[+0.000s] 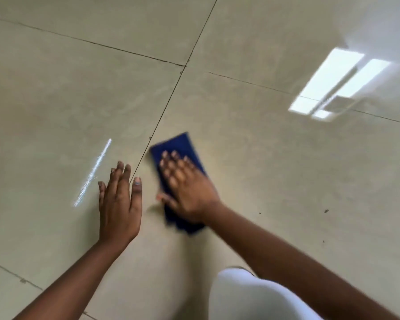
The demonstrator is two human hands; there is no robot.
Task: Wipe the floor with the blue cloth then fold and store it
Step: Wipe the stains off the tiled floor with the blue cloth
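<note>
Fingers (171,162) of your right hand (185,183) are lying spread and flat on the folded dark blue cloth (183,144), pressing rather than pinching, so the whole palm is driving the pad across the glossy beige tiled floor (263,169). Blur suggests you are wiping. Your left hand (119,204) is resting open beside it, fingers together, likely bracing your weight across the dark grout line (164,109). Small dark specks (326,211) are sitting to the right, probably unwiped.

Right hand (187,183) flat on cloth (183,148) on floor (286,169), left hand (119,202) just beside, left
</note>
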